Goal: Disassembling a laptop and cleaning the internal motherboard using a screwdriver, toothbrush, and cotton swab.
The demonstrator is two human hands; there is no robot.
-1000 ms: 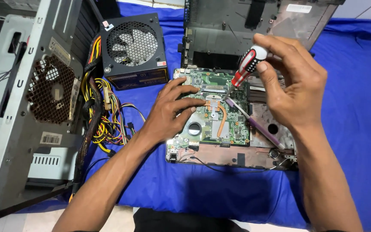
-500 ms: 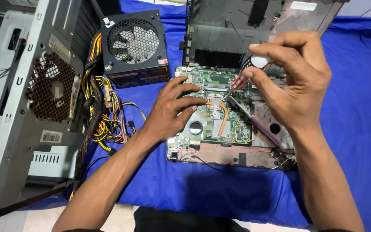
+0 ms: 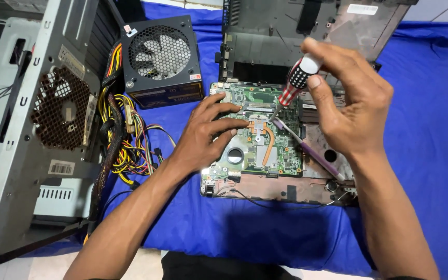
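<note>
A white barcode sticker [image 3: 61, 167] sits on the grey case [image 3: 22, 135] — another, perhaps white, label [image 3: 362, 9] tops the dark panel [image 3: 307, 36].

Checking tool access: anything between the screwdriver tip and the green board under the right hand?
Nothing visible. The screwdriver in the right hand slants down to the motherboard; the left hand rests beside it, and the purple stick lies to its right.

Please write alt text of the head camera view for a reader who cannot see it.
The right hand holds a red-handled screwdriver with its tip on a green laptop motherboard, while the left hand rests flat on the board. A black power supply and a grey computer case lie to the left on a blue cloth.
</note>
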